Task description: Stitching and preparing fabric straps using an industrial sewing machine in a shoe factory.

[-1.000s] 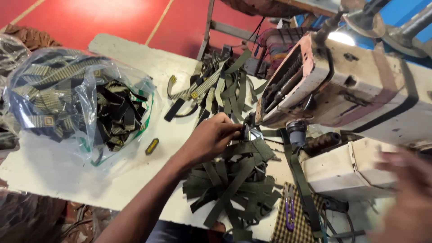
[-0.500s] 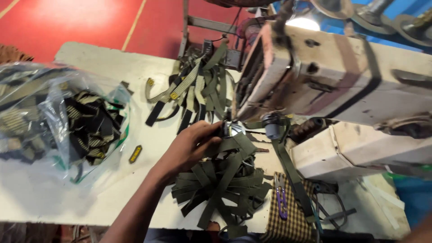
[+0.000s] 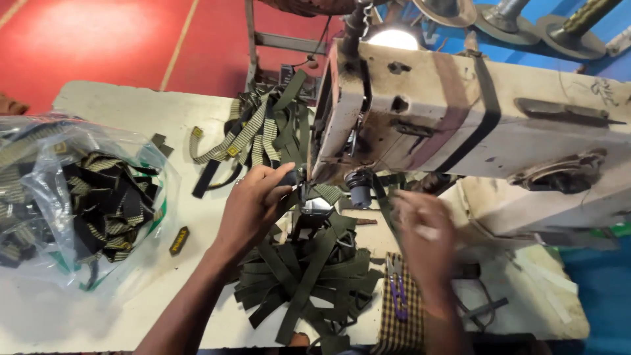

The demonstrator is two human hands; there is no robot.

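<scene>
Left hand (image 3: 253, 204): pinching an olive webbing strap (image 3: 314, 194) at the needle of the sewing machine (image 3: 460, 112).
Right hand (image 3: 424, 236): blurred beside the needle; I cannot tell its grip.
Strap pile (image 3: 309, 276): lying on the table (image 3: 98, 105), below the hands.
Bag (image 3: 72, 197): one clear plastic bag of striped straps, sitting at far left.
Label (image 3: 179, 240): one small dark tag, lying beside the bag.

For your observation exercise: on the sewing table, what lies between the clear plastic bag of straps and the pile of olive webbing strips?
In the head view, a small dark label tag lies on bare tabletop between the plastic bag and the olive webbing pile; the left forearm crosses there too.
</scene>
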